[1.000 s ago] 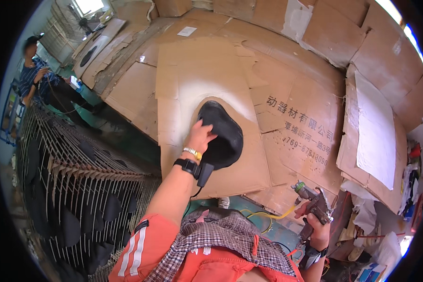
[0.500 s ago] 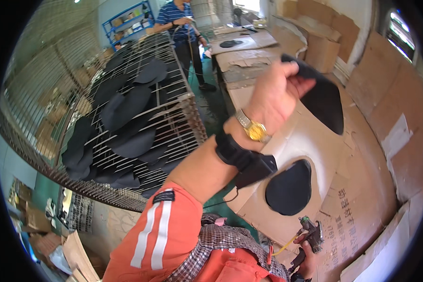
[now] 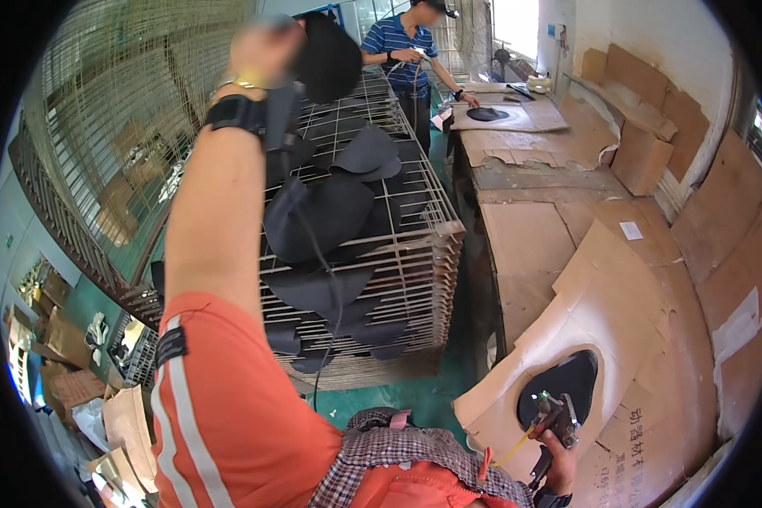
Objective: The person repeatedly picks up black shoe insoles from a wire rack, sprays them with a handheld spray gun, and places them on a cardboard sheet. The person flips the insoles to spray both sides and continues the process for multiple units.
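My left hand [image 3: 267, 49], smeared by motion, is raised over the far left part of the wire rack [image 3: 445, 279]. It grips a black rounded flat piece [image 3: 330, 57] by its edge. Under it, several similar black pieces [image 3: 322, 218] lie spread and overlapping on the rack. Low on the right, my right hand [image 3: 560, 461] is wrapped round a spray gun [image 3: 559, 415] with a thin yellow hose. The gun overlaps my view of another black piece [image 3: 577, 372], which lies flat on a cardboard sheet [image 3: 499, 406] with a pale sprayed halo round it.
A co-worker [image 3: 402, 42] in a striped blue shirt stands beyond the rack, one hand near a black piece [image 3: 487, 113] on the far bench. Cardboard panels [image 3: 711, 245] line the right wall. A black cable [image 3: 334, 296] hangs from my left wrist.
My left hand has carried the black piece from above the cardboard bench leftward to over the rack. The view has turned left. The spray gun stays in my right hand.
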Demonstrator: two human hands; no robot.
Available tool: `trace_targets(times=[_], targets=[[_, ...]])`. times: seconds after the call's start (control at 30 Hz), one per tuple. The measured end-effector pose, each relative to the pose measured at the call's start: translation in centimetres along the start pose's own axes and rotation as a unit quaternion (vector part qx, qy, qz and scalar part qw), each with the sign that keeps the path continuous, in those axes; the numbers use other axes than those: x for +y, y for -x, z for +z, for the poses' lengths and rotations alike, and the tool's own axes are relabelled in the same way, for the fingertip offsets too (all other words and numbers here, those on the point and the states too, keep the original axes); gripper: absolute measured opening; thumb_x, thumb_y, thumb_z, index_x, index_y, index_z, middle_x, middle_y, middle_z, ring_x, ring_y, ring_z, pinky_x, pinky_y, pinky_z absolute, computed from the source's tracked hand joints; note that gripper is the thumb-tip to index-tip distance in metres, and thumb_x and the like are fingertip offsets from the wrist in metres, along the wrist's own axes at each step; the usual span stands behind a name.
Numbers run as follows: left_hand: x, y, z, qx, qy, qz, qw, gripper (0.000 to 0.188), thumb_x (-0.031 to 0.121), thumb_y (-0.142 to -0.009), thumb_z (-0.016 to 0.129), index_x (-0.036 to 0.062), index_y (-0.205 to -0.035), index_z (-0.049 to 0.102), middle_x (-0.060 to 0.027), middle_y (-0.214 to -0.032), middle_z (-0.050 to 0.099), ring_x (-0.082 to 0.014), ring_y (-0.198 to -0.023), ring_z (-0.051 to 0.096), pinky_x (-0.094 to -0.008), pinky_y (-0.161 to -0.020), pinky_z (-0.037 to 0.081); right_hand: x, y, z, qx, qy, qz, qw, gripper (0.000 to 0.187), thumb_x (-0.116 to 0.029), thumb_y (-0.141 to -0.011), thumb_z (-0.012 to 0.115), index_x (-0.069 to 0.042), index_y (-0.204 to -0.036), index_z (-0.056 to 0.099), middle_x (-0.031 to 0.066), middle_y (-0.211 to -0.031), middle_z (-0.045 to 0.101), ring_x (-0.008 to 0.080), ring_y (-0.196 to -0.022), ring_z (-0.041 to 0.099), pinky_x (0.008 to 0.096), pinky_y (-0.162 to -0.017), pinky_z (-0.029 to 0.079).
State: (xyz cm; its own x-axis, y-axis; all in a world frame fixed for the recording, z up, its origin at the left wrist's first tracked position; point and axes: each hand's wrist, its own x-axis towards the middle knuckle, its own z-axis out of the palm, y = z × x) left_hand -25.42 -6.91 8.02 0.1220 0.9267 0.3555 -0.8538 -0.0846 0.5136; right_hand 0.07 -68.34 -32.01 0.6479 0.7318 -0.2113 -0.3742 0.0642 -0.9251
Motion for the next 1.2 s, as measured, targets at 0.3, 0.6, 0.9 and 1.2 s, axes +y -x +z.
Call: trace_targets(times=[0.3,0.6,0.9,1.2], targets=[[5.6,-0.1,0.9,0.018,-0.056,0.023,0.998,0.029,-0.007,-0.095,0.035,-0.0163,-0.122,0.035,-0.0289,-0.125,0.041,-0.0454,-0.113,0.048,-0.0586,-0.099,0.047,1.4,-5.1,3.5,-0.057,0.043,0.014,0.997,0.049,-0.003,-0.076,0.068,0.003,-0.122,0.052,0.0083,-0.087,0.064,0.0183,-0.078,0.063,0.0331,-0.075,0.054],[-4.8,-6.8,-2.7,0.077,-0.075,0.041,0.993,0.025,-0.006,-0.094,0.031,-0.0152,-0.116,0.038,-0.0295,-0.123,0.044,-0.0438,-0.114,0.047,-0.0593,-0.099,0.045,3.0,-6.1,6.0,-0.047,0.032,0.03,0.998,0.05,0.002,-0.077,0.068,0.002,-0.123,0.051,0.0076,-0.09,0.062,0.0166,-0.082,0.062,0.0341,-0.076,0.055],[-4.8,-5.0,-12.8,0.131,-0.342,-0.084,0.927,0.048,0.011,-0.091,0.054,-0.0031,-0.135,0.039,-0.0211,-0.135,0.037,-0.0385,-0.12,0.043,-0.0536,-0.09,0.046,3.6,-4.8,3.8,-0.004,0.043,0.033,0.999,0.05,-0.003,-0.078,0.069,0.002,-0.124,0.05,0.0082,-0.089,0.063,0.0171,-0.081,0.062,0.0325,-0.075,0.053],[0.2,19.7,-3.2,-0.442,0.018,-0.059,0.895,0.051,0.01,-0.099,0.038,-0.0097,-0.144,0.021,-0.0215,-0.137,0.045,-0.032,-0.123,0.047,-0.0405,-0.11,0.033,0.7,3.1,0.8,0.081,0.083,-0.054,0.992,0.047,-0.021,-0.085,0.067,0.003,-0.122,0.051,0.0085,-0.092,0.062,0.0179,-0.083,0.061,0.0334,-0.078,0.05]])
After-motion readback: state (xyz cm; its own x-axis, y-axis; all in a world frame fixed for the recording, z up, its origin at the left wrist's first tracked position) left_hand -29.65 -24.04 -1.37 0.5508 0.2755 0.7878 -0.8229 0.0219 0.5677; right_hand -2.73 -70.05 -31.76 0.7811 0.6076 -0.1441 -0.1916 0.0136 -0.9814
